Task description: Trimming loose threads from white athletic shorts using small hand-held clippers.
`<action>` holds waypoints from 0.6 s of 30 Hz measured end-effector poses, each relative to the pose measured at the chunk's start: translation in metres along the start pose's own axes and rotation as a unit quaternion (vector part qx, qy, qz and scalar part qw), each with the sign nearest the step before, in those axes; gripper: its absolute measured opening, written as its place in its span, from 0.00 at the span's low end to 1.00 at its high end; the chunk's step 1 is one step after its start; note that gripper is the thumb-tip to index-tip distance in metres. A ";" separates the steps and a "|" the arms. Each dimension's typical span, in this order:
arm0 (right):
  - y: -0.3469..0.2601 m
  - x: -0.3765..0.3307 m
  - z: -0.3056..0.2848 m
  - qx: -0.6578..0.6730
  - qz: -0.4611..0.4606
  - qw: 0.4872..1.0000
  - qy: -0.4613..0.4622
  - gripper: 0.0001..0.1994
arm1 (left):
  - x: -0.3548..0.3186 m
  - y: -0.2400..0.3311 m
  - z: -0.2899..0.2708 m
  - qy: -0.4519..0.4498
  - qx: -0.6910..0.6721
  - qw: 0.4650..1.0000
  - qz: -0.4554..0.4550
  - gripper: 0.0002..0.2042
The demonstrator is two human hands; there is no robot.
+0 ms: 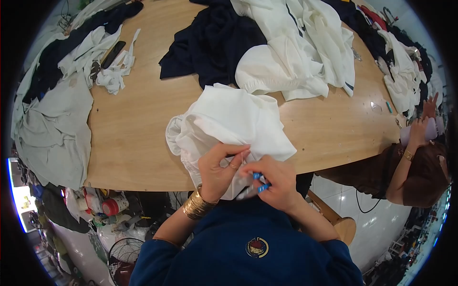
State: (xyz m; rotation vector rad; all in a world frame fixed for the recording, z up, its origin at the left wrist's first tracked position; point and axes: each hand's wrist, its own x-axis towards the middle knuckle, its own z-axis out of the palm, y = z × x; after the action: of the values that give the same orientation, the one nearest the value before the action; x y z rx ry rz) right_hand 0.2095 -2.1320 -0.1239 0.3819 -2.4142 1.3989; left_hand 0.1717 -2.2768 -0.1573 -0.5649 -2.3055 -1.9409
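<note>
The work in hand looks partway through: a crumpled white cloth garment (229, 112) lies in the centre of the frame, bunched on the pale wood-grain table (129, 148) and hanging over its near edge, with both hands busy at its lower part. My judgement is that this spot is not finished, since fingers and tool are both there; how much of the garment is done, and how much is left, cannot be told from its folds. Nor can I tell whether the heap of white garments with dark stripes (296, 62) at upper centre, or the dark navy cloth (214, 45) beside it, is finished or waiting.

The left hand (217, 167) comes up from the lower left, back of the hand partly upward, thumb and forefinger pinched together at the garment; whether they nip the cloth's edge or a fine strand is too small to tell. A stack of gold-coloured metal bangles (198, 205) sits on that wrist. The right hand (276, 176) enters from the lower right, fingers curled around a small tool with bright blue handles (263, 188), probably scissors. Its front end is blurred, so whether the blades are parted stays unclear. Both elbows are bent, the hands close together
</note>
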 end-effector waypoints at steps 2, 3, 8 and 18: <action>0.001 -0.006 -0.007 0.024 -0.008 0.996 -0.081 0.14 | -0.002 -0.001 -0.002 0.036 -0.192 0.967 -0.163 0.07; -0.001 -0.004 -0.010 0.025 -0.005 0.996 -0.080 0.14 | -0.001 0.001 -0.004 0.036 -0.231 0.955 -0.185 0.05; 0.006 0.001 -0.030 -0.114 0.103 0.988 -0.033 0.15 | -0.006 0.000 -0.005 0.027 -0.312 0.921 -0.233 0.04; 0.008 -0.009 -0.025 -0.243 0.107 0.964 0.008 0.11 | -0.005 0.006 -0.005 -0.014 -0.447 0.842 -0.302 0.07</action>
State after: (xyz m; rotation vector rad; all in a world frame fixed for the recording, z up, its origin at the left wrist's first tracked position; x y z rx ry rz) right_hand 0.2186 -2.1055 -0.1218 -0.0133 -2.7325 0.8242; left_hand 0.1774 -2.2822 -0.1517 0.1733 -1.5328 -3.3094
